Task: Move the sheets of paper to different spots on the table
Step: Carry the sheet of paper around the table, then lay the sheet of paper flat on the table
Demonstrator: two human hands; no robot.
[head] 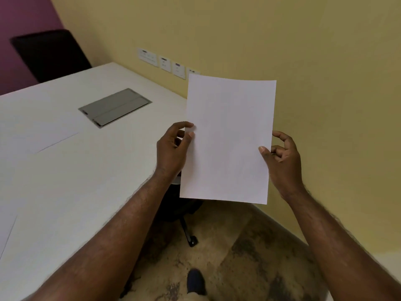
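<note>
One sheet (227, 140), upright, pinched between left hand (173, 148) and right hand (282, 161). Two-sided grip likely prevents sagging. Table (86, 181) lies left of both hands.

Soft, even indoor light filled the scene, moderately dim, with no hard shadows. The smooth white worktop (65, 181) was bright but showed no glare. Wide-angle distortion bent its edges and the yellow painted wall (282, 40). Detail was slightly soft throughout, and the black office chair (50, 55) at the far corner was blurred and underexposed.
</note>
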